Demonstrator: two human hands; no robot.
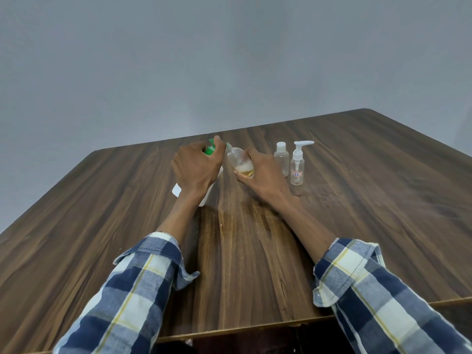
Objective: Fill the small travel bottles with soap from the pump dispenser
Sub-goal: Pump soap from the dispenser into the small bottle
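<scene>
Filling in progress, first bottle only. At 10 o'clock of table (102, 200) centre: left hand (195, 167) curled over green pump head (211, 146) of white dispenser (204, 195), fingers wrapped on top, pressing position. Just to 3 o'clock of that: right hand (263, 172) gripping small clear bottle (238, 158), tilted, open neck touching pump spout; shallow amber soap with foam at bottom, mostly unfilled. Further toward 3 o'clock, standing upright on table, well clear of both hands: capped bottle (281, 159) and spray bottle (297, 167), both apparently empty, closures on. Judged remaining: finish first bottle, cap it, open and fill other two.
</scene>
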